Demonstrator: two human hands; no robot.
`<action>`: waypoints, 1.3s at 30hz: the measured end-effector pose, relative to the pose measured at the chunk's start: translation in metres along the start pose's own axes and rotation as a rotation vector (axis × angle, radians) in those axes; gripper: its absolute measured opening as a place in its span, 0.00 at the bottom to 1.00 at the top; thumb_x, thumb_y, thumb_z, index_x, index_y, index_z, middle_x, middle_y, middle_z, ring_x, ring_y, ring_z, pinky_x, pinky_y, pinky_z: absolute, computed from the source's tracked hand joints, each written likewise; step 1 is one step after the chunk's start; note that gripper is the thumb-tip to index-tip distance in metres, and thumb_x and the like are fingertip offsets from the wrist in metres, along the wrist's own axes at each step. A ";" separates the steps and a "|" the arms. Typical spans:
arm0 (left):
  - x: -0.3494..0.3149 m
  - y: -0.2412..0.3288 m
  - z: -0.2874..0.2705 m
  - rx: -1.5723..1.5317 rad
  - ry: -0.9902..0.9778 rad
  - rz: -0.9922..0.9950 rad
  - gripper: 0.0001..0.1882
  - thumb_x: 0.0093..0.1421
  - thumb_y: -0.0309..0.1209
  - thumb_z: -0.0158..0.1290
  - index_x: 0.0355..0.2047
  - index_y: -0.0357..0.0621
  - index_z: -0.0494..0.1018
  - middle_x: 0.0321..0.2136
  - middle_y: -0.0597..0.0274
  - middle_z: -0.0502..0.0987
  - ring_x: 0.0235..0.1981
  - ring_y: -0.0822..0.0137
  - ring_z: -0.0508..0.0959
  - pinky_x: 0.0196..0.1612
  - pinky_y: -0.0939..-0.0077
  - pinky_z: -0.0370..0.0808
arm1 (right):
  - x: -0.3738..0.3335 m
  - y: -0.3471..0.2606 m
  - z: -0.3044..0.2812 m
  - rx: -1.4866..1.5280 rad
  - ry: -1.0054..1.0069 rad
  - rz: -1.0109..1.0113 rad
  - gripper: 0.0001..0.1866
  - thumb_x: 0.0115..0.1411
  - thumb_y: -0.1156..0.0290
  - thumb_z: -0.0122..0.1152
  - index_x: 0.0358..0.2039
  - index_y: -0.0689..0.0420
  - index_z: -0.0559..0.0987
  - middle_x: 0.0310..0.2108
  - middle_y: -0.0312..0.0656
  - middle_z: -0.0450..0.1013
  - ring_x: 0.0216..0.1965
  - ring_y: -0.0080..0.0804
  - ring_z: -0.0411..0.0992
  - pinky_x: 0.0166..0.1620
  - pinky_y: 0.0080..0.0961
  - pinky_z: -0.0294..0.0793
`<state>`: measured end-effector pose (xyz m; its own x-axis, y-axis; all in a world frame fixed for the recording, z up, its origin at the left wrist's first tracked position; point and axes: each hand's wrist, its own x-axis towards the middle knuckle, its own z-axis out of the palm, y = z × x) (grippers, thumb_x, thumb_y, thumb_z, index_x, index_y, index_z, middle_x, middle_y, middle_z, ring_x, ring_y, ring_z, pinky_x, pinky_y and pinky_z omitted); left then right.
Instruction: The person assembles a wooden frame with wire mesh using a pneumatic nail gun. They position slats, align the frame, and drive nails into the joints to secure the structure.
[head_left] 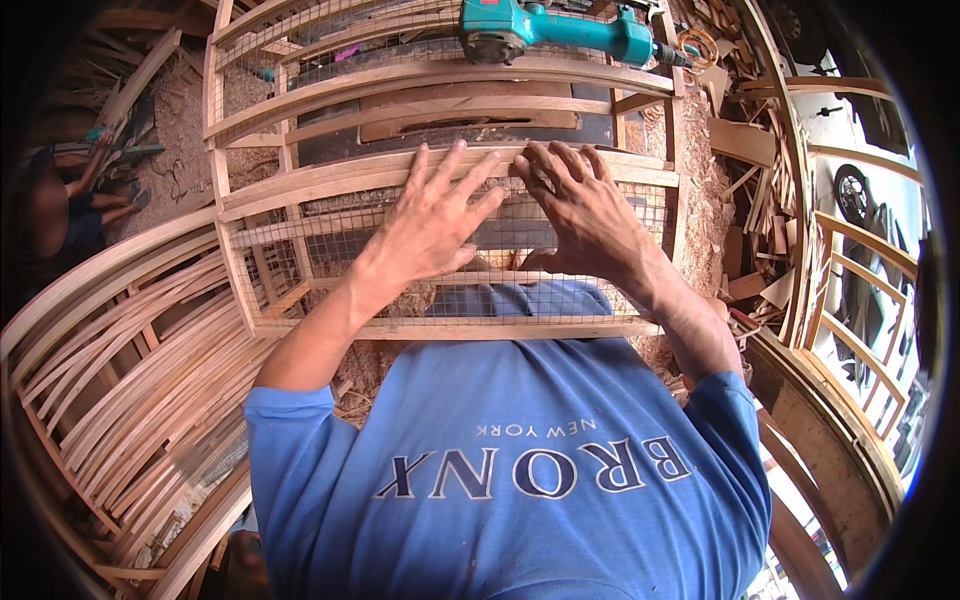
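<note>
A sawdust-strewn woodshop floor carries a wooden cage frame point(440, 180) with wire mesh point(330, 250). Left hand point(435, 220) and right hand point(580, 215) lie flat with fingers spread, pressing mesh against its middle slat. Beyond, a teal power tool point(550, 30) rests on the far edge.

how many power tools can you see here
1: a teal power tool lying on the wooden mesh frame, top centre, beyond both hands. Others may be hidden among the wood scraps.
</note>
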<state>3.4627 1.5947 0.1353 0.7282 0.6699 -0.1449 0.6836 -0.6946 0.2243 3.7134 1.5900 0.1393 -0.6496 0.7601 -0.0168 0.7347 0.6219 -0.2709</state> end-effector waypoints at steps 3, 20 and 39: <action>0.001 -0.003 -0.003 0.011 0.011 0.051 0.39 0.44 0.43 0.73 0.59 0.62 0.77 0.74 0.56 0.56 0.73 0.43 0.58 0.71 0.31 0.60 | -0.002 0.003 0.000 -0.001 -0.010 -0.015 0.54 0.45 0.46 0.77 0.68 0.61 0.66 0.67 0.53 0.60 0.69 0.49 0.59 0.67 0.60 0.61; 0.005 -0.007 -0.004 0.011 -0.039 0.042 0.43 0.44 0.42 0.72 0.64 0.57 0.73 0.73 0.70 0.60 0.72 0.43 0.60 0.72 0.35 0.58 | -0.003 0.005 0.006 0.032 0.001 0.019 0.57 0.40 0.55 0.79 0.70 0.59 0.64 0.69 0.53 0.60 0.71 0.52 0.57 0.70 0.59 0.57; 0.007 -0.004 -0.014 0.012 -0.074 0.037 0.44 0.44 0.43 0.74 0.64 0.55 0.73 0.72 0.66 0.62 0.71 0.43 0.61 0.71 0.33 0.61 | 0.091 0.098 -0.038 -0.152 0.518 -0.059 0.34 0.60 0.70 0.67 0.66 0.58 0.67 0.53 0.56 0.75 0.53 0.49 0.77 0.55 0.40 0.80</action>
<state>3.4641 1.6057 0.1466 0.7544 0.6229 -0.2073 0.6563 -0.7218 0.2197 3.7337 1.7275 0.1475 -0.5379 0.6923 0.4809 0.7445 0.6578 -0.1142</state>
